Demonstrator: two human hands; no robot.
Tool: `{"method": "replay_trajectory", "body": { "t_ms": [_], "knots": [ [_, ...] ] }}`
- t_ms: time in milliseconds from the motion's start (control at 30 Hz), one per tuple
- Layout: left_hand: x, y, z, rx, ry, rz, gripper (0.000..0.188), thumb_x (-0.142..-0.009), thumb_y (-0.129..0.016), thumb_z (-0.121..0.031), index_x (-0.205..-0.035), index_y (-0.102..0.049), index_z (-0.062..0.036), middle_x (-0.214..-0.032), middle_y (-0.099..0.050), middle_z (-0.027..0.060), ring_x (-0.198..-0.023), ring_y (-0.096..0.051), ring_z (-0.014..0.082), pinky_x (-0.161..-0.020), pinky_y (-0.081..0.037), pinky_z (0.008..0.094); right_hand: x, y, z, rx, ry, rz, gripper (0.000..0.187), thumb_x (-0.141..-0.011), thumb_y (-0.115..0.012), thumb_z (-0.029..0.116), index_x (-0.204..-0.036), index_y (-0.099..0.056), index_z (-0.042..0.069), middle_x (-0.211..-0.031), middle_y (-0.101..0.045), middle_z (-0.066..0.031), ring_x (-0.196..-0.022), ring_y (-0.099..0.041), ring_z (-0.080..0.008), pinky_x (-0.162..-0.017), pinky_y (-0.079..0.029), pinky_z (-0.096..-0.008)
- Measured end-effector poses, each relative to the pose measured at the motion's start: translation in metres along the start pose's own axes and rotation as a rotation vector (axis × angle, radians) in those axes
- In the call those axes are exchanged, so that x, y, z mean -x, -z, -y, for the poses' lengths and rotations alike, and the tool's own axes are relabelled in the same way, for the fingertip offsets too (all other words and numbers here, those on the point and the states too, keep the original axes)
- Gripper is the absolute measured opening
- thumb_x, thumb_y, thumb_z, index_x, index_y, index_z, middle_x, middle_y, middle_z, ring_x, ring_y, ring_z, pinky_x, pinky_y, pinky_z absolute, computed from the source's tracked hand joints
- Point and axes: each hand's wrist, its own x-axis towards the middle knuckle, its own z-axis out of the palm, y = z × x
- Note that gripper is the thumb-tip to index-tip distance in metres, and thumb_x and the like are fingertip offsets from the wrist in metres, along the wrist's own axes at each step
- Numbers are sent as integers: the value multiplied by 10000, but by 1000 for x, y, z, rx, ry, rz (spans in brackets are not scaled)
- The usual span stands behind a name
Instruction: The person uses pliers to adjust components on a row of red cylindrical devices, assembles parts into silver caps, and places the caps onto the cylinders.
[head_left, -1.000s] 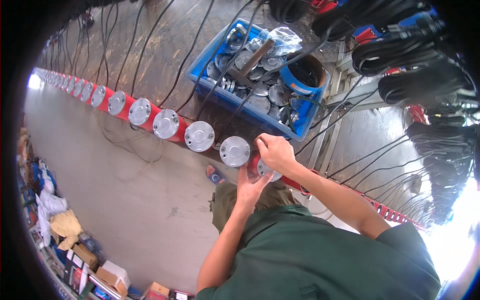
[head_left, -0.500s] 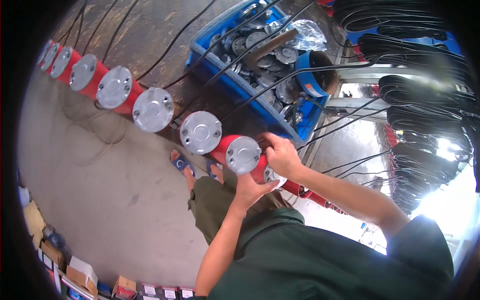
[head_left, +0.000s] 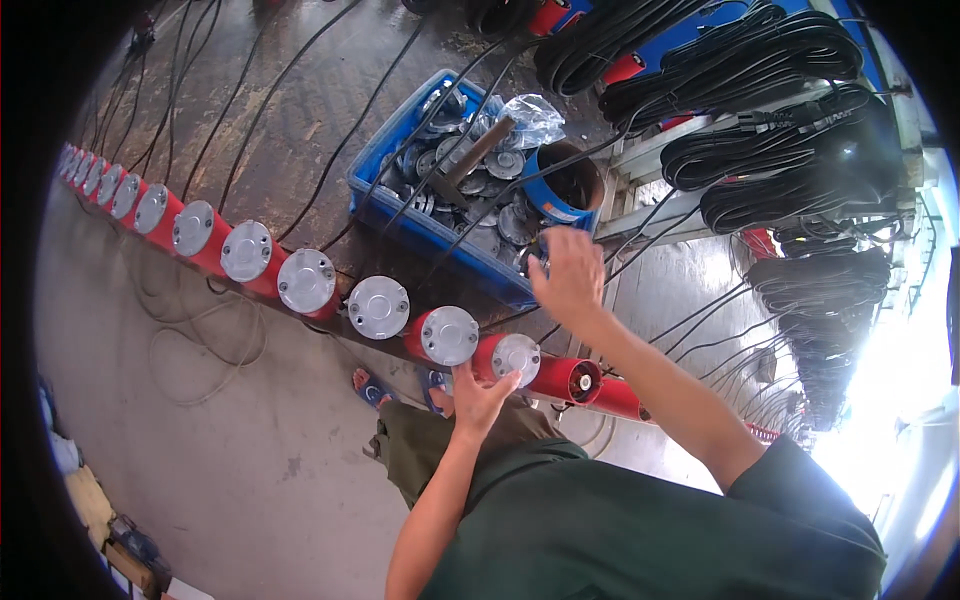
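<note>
Red cylinders stand in a row along the table edge, several closed by round silver metal caps (head_left: 378,307). My left hand (head_left: 480,402) is closed at the lower rim of the cap (head_left: 517,356) near the right end of the capped ones, thumb on its edge and fingers by its left side. Beside it lies an uncapped red cylinder (head_left: 560,380) with its inside showing. My right hand (head_left: 572,278) hovers over the near right edge of the blue crate (head_left: 440,245), slightly blurred, fingers partly apart and apparently holding nothing. Loose metal caps (head_left: 485,180) fill the crate.
A hammer (head_left: 470,165), a clear plastic bag (head_left: 530,120) and a blue ring-shaped part (head_left: 545,190) lie in or on the crate. Black cables (head_left: 340,130) cross the worn table. Coiled black cables (head_left: 760,60) hang at the right. A loose cord (head_left: 215,350) trails on the floor.
My right hand has left the capped cylinder and moved up to the crate's edge. The left hand stays at the cap. The view has shifted, showing more of the row.
</note>
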Motion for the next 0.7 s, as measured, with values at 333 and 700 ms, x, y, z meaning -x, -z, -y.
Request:
{"method": "replay_trajectory", "body": {
  "t_ms": [333, 700],
  "knots": [
    [18, 0, -50, -928, -461, -31, 1121, -732, -975, -489, -1588, -458, 18, -1543, -556, 255, -1376, -545, 463, -1170, -457, 522, -33, -28, -39, 256, -94, 616, 985, -847, -830, 636, -1518, -500, -5, -1486, -595, -252, -1415, -566, -446, -1071, -463, -650],
    [-22, -3, -18, -497, -738, 56, 982, -741, -1006, -376, -1512, -519, -13, -1458, -616, 249, -1313, -637, 455, -1102, -527, 521, -25, 47, -30, 190, 101, 95, 673, -755, -790, 162, -1344, -490, 33, -1264, -549, -213, -1185, -572, -406, -955, -506, -523]
  ]
}}
